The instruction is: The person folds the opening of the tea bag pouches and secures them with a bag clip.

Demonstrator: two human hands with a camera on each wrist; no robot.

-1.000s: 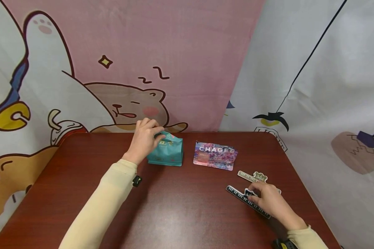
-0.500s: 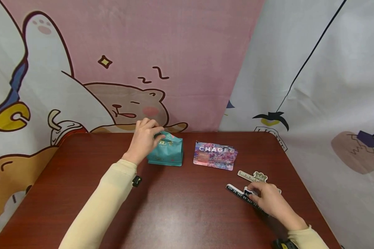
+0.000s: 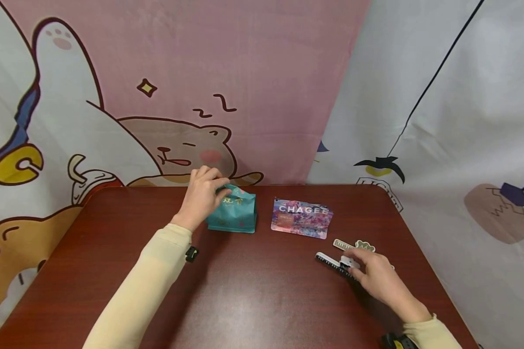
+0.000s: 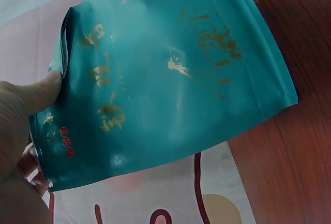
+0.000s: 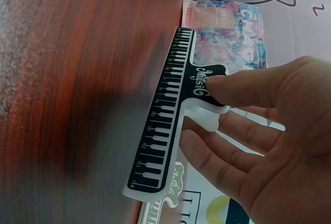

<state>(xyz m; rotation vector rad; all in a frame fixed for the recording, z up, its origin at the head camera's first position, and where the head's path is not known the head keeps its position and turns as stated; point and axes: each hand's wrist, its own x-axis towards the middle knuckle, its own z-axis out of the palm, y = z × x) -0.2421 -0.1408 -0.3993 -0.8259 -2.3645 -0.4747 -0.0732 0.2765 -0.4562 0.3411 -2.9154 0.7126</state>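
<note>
At the back of the table, my left hand (image 3: pixel 202 196) pinches the top edge of a teal bag (image 3: pixel 237 216) that stands upright. The left wrist view shows the thumb on the front of the teal bag (image 4: pixel 150 94), beside its folded top, with gold lettering below. My right hand (image 3: pixel 382 278) pinches a black clip with piano-key markings (image 5: pixel 161 120) by its "Music" tab, thumb on the printed face and fingers behind. Tilted up, the clip shows its white edge in the head view. A second, pale green piano clip (image 3: pixel 364 245) lies just behind, partly covered by the right hand.
A pink and purple CHAGEE pouch (image 3: pixel 302 219) lies between the teal bag and the clips. The dark red-brown table (image 3: pixel 244 300) ends at a cartoon-printed cloth (image 3: pixel 266 97) behind it. Its right edge runs close past the right hand.
The right hand has tipped the black clip up from lying flat, turning its printed face away from the head camera. The left hand and teal bag have stayed in place.
</note>
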